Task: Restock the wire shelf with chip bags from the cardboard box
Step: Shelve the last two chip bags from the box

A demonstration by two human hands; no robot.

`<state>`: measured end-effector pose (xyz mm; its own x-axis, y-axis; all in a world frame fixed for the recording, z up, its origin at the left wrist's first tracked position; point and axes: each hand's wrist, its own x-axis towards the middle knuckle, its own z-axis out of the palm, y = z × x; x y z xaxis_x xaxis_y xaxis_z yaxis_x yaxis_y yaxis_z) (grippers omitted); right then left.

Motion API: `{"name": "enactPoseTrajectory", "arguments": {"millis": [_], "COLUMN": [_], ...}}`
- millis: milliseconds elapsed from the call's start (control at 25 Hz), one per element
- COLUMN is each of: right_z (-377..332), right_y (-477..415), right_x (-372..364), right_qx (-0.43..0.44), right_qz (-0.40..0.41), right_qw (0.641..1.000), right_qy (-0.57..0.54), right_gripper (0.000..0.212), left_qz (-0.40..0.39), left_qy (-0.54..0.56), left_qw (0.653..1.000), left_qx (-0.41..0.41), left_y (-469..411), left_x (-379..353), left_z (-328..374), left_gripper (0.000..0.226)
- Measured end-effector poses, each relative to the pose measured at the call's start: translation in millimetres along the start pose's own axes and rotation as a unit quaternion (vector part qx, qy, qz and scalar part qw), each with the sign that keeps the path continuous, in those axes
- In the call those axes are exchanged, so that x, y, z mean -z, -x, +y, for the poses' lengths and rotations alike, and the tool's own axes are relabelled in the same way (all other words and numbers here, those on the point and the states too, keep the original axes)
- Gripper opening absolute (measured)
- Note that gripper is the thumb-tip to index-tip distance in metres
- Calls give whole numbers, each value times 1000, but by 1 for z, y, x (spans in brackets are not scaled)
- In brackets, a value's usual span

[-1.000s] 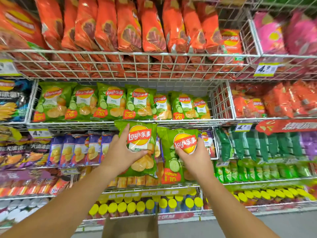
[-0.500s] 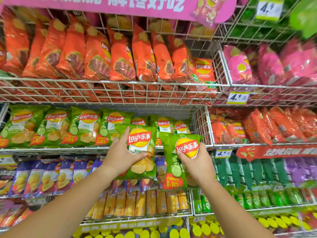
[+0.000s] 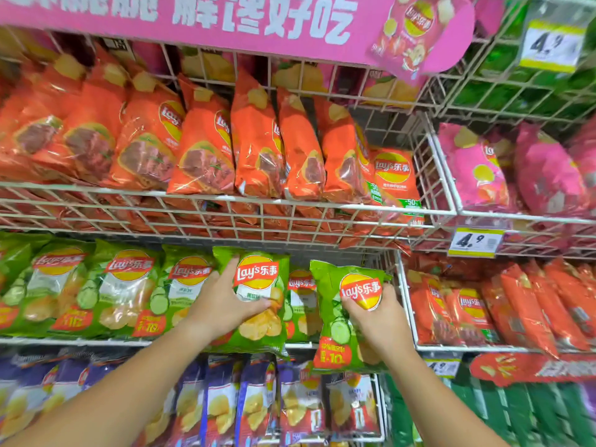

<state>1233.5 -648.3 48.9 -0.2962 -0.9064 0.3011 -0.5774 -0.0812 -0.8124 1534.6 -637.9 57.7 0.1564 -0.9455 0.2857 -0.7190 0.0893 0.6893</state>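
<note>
**Two green bags up at the cucumber row**

I've got a wall of white wire shelf baskets in front of me, packed top to bottom, with a pink banner across the top. Orange bags fill the tier above, purple bags the tier below, pink bags and more red ones off to the right behind a wire divider. A yellow price tag hangs on the rail there.

On the green tier, a row of shelved green bags stands upright, leaning back, packed shoulder to shoulder on the left half. My left hand holds the left green bag flat from the front, fingers spread over its lower face, thumb up along its left edge; it sits in front of the row, overlapping one bag behind. My right hand grips the right green bag, fingers curled round its right edge, thumb pressed on the logo. That one is tilted slightly and close to the divider.

Open room is tight: a narrow gap between the two held bags, where a smaller green bag shows further back. The orange tier's wire floor hangs just above both bag tops. The cardboard box isn't in my view.
</note>
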Motion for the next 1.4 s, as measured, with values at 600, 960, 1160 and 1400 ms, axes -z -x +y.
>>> {"name": "enactPoseTrajectory", "arguments": {"millis": [600, 960, 1160, 1400], "right_z": [34, 71, 80, 84], "right_y": [-105, -116, -120, -127], "right_x": [-35, -64, -70, -77], "right_qx": [-41, -68, -28, -53], "right_qz": [-52, -68, -52, -96], "right_qw": [995, 994, 996, 979], "right_qy": [72, 62, 71, 169], "right_gripper": [66, 70, 76, 78], "left_qz": [14, 1, 22, 15], "left_qy": [-86, -75, -154, -229], "left_qw": [995, 995, 986, 972], "left_qx": [52, 67, 63, 59], "left_y": [-51, -39, -37, -45], "left_x": [-34, -46, -46, -43], "left_z": [-3, -7, 3, -2], "left_gripper": [126, 125, 125, 130]}}
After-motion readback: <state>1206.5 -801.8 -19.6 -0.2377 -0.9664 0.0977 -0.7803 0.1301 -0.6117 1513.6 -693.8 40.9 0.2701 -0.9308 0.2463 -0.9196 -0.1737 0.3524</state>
